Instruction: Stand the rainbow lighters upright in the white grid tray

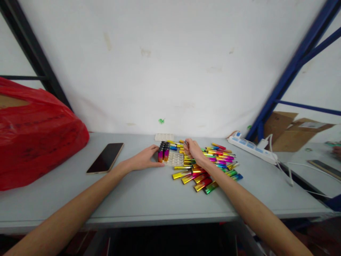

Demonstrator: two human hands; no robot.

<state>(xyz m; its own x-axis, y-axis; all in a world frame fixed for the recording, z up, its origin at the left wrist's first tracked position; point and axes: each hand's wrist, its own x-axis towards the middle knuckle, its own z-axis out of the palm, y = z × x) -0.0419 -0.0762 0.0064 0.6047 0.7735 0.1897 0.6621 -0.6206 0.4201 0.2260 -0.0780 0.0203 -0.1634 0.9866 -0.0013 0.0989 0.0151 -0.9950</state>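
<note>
Several shiny purple-orange lighters [166,153] with black tops stand upright in rows at the left end of a white plastic tray [175,159] with round pockets. My left hand [146,157] rests at the tray's left edge, fingers apart, beside the standing lighters. Over the pile, my right hand [193,150] is closed, with a small dark metallic end showing at its fingers, seemingly a lighter's top; the rest is hidden. Beneath and around it lie loose lighters [201,177] in yellow, red, green, blue and magenta, spread flat to the right of the tray.
A second white tray [164,137] lies by the wall. A phone [105,158] and a red plastic bag [39,135] are on the left. At the right stand a white power strip [252,148] with cables, a blue metal frame [287,76] and a cardboard box [298,135].
</note>
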